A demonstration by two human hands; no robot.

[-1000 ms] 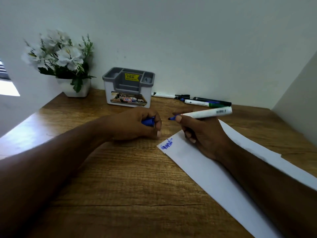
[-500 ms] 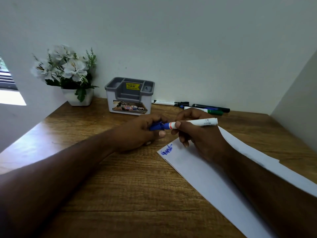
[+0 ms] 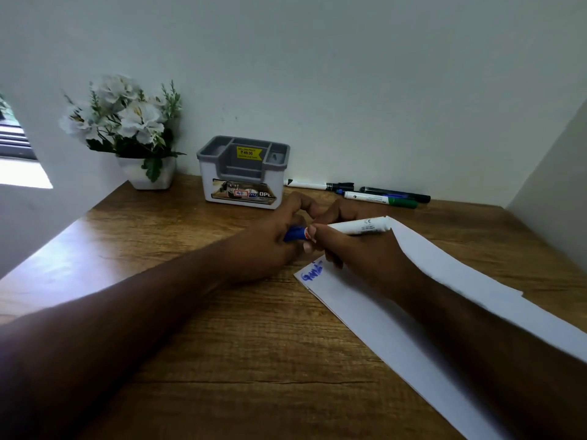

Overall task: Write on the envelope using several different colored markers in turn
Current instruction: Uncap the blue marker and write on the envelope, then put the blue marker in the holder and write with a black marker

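Head view: capping the blue marker

My left hand (image 3: pixel 270 239) fingers pinch the blue cap (image 3: pixel 293 234); my right hand (image 3: pixel 359 252) fingers clamp the marker (image 3: pixel 362 226), above the envelope (image 3: pixel 374 312) on the counter (image 3: pixel 222 328), so the tip is covered before I change colour.

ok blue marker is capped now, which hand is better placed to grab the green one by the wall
Right. The green marker lies at the wall just beyond the right hand. The left hand is farther off and would probably have to cross over the right.

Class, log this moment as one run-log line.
step: capping blue marker | left hand: on cap | right hand: holds barrel | envelope: blue writing
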